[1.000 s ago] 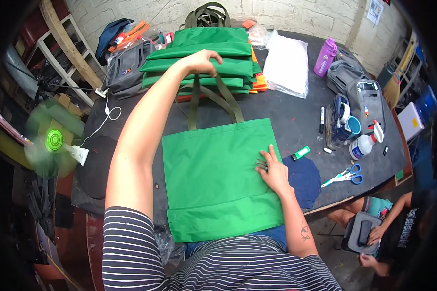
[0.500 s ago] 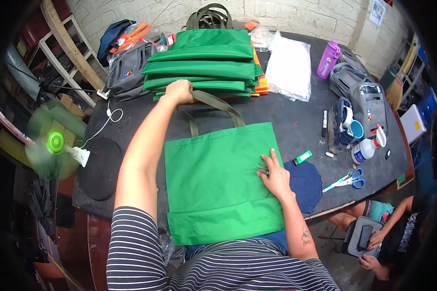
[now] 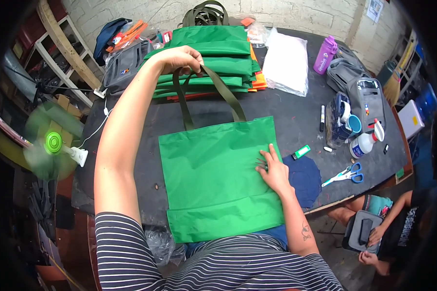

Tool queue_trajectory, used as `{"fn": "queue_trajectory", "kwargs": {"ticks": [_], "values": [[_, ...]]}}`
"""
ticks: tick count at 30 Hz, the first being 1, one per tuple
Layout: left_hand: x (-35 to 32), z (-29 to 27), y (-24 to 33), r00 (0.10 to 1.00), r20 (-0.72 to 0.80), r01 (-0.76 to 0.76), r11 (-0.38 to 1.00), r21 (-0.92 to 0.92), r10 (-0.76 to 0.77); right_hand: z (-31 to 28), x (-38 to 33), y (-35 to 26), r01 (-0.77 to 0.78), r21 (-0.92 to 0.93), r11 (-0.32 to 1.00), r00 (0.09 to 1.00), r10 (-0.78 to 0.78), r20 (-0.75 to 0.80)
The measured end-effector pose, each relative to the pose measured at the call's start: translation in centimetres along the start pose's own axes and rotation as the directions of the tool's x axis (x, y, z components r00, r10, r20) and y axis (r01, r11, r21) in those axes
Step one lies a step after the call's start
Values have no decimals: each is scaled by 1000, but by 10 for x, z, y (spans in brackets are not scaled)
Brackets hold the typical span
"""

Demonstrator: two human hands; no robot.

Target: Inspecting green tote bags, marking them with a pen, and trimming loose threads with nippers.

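A green fabric tote bag [image 3: 213,169] lies flat on the dark table [image 3: 296,119] in front of me, its bottom edge hanging over the near side. My left hand [image 3: 179,58] is stretched forward and shut on the bag's dark olive handle straps [image 3: 218,92], pulling them away from me over the stack of folded green bags [image 3: 213,58]. My right hand [image 3: 274,169] presses flat, fingers apart, on the bag's right edge, beside a dark blue cloth piece [image 3: 303,177].
On the right of the table lie blue-handled scissors [image 3: 347,174], a white glue bottle [image 3: 366,143], a green marker [image 3: 302,152], a purple bottle [image 3: 325,54], grey bags [image 3: 361,92] and a white plastic packet [image 3: 286,60]. A green fan [image 3: 51,143] spins at left. Another person sits low at right [image 3: 388,223].
My left hand moved along the stack and now grips the olive handles, drawing them straight away from me. The right hand stays pressed on the bag's right edge.
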State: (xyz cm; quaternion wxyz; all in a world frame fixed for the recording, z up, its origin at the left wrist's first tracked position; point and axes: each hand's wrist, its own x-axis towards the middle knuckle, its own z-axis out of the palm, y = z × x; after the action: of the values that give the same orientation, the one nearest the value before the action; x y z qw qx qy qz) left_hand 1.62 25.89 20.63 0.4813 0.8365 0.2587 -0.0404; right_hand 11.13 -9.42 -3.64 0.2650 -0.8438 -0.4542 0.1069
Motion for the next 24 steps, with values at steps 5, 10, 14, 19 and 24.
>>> {"fn": "queue_trajectory", "kwargs": {"ticks": [5,10,14,19,24], "values": [[11,21,-34,733,-368,164,377,912,572,3,-2,-2,19,-1,1000,1000,-19,4],[15,49,-19,639,-657,385,574,723,399,7,-5,8,49,-15,999,997,-49,-52],[24,29,-37,901,-405,369,771,519,-158,5,0,-2,3,-29,1000,1000,-2,24],[-9,60,-43,825,-527,170,799,576,205,-8,3,16,156,261,953,985,-132,-106],[-121,101,-87,763,-449,-306,871,384,465,-46,-22,63,23,168,986,908,49,-416]]}}
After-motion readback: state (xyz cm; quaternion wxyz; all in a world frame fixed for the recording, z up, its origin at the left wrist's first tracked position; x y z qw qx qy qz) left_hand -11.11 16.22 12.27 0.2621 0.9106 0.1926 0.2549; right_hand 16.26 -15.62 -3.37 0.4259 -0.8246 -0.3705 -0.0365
